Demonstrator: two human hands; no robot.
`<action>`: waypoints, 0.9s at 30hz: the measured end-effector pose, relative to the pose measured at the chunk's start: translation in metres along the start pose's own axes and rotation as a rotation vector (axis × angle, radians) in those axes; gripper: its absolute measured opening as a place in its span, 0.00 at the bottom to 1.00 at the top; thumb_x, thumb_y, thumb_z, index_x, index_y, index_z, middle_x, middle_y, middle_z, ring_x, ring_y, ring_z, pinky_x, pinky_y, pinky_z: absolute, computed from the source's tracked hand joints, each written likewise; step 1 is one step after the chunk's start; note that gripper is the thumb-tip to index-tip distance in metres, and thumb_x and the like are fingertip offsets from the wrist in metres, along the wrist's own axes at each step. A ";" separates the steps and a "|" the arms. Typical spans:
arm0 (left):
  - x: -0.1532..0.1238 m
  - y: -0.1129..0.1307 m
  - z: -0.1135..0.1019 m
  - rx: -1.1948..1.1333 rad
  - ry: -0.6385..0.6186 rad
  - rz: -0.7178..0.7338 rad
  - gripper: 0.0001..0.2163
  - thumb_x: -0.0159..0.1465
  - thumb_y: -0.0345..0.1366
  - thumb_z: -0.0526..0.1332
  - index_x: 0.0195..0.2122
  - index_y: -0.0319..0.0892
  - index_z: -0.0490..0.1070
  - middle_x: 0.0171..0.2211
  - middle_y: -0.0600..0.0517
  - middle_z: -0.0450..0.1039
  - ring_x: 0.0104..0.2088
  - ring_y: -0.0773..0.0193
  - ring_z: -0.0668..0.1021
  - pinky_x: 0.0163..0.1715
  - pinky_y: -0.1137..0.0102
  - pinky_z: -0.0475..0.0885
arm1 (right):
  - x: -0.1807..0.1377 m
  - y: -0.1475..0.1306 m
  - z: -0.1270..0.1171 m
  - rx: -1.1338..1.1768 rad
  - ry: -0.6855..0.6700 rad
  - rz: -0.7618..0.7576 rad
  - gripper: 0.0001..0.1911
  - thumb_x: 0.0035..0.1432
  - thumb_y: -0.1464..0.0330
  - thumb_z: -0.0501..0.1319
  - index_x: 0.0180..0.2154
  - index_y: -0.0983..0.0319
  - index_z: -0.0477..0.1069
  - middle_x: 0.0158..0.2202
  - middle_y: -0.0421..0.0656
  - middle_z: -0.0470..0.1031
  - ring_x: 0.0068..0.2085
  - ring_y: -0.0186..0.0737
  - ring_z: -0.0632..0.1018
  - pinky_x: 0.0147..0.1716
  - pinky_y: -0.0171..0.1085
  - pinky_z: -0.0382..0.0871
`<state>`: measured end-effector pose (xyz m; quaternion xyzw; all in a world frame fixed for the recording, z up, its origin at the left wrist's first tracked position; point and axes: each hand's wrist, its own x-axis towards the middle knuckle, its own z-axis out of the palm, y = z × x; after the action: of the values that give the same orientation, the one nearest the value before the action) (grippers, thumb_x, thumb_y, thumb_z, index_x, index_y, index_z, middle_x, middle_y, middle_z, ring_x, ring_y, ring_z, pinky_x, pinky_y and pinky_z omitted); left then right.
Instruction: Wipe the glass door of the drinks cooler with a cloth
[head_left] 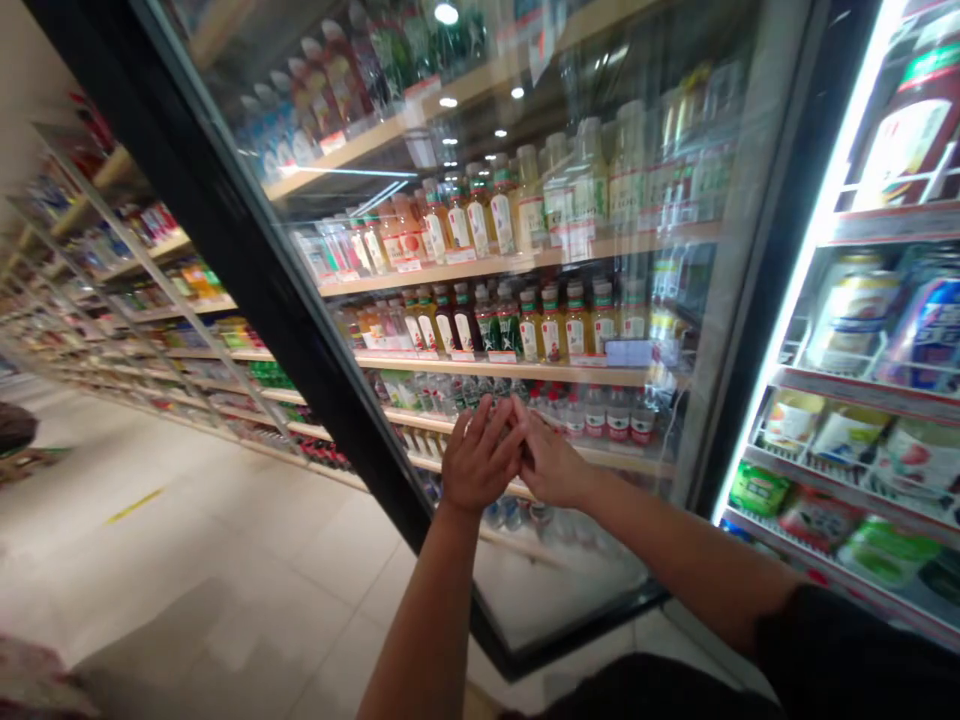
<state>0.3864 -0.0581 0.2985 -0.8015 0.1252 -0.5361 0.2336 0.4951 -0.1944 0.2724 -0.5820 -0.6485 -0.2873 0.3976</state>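
Observation:
My left hand [482, 460] is stretched out, palm turned away from me, with its fingers apart. Beside it, the fingers of my right hand [553, 462] extend up and meet those of the left. Both hands are in front of the glass door [525, 590] of a cooler, which stands swung open in a black frame [300, 340]. Whether the palms press on the glass cannot be made out. Nothing shows in either hand. Rows of bottles [480, 222] on shelves appear in the glass, seen through it or mirrored, behind the hands.
At the right, the lit cooler interior holds large bottles [855, 310] and green packs [889, 550] on wire-fronted shelves [840, 388]. Long store shelves [180, 290] run along the left. Pale floor tiles [247, 560] carry a yellow strip [135, 506].

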 end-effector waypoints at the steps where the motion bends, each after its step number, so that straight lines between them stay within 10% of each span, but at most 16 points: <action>1: 0.002 -0.001 0.001 0.029 -0.022 -0.018 0.18 0.66 0.35 0.60 0.58 0.47 0.70 0.62 0.45 0.69 0.70 0.53 0.57 0.67 0.55 0.56 | -0.001 0.002 -0.011 0.012 -0.009 0.032 0.45 0.63 0.70 0.52 0.72 0.63 0.26 0.71 0.55 0.52 0.69 0.46 0.60 0.65 0.50 0.63; 7: -0.020 0.014 0.003 0.127 -0.031 -0.163 0.20 0.69 0.32 0.58 0.60 0.57 0.68 0.62 0.54 0.69 0.67 0.64 0.65 0.70 0.61 0.45 | -0.019 0.040 -0.050 -0.380 0.001 0.198 0.42 0.68 0.57 0.53 0.72 0.58 0.31 0.73 0.52 0.42 0.73 0.52 0.44 0.68 0.61 0.47; 14: -0.129 0.074 -0.015 0.040 -0.193 -0.180 0.17 0.69 0.26 0.56 0.55 0.46 0.73 0.53 0.49 0.77 0.54 0.63 0.77 0.59 0.66 0.67 | -0.030 0.047 -0.033 -0.542 -0.069 0.177 0.56 0.60 0.49 0.60 0.71 0.69 0.28 0.73 0.61 0.35 0.73 0.61 0.39 0.68 0.64 0.46; 22: -0.090 0.022 -0.006 0.135 0.024 -0.382 0.22 0.67 0.27 0.60 0.62 0.44 0.67 0.60 0.41 0.71 0.67 0.51 0.64 0.65 0.53 0.64 | -0.025 0.045 -0.025 -0.609 -0.059 0.209 0.59 0.60 0.48 0.60 0.71 0.71 0.25 0.73 0.63 0.33 0.73 0.63 0.37 0.67 0.66 0.45; 27: -0.157 0.084 0.012 0.250 -0.069 -0.410 0.20 0.64 0.30 0.63 0.58 0.42 0.71 0.55 0.40 0.75 0.66 0.48 0.66 0.68 0.51 0.58 | -0.025 0.042 -0.026 -0.629 -0.052 0.218 0.57 0.61 0.47 0.57 0.71 0.70 0.25 0.73 0.62 0.32 0.73 0.62 0.37 0.67 0.65 0.46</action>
<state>0.3397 -0.0568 0.1260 -0.7929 -0.1153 -0.5559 0.2215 0.5416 -0.2224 0.2609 -0.7493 -0.4719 -0.4143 0.2102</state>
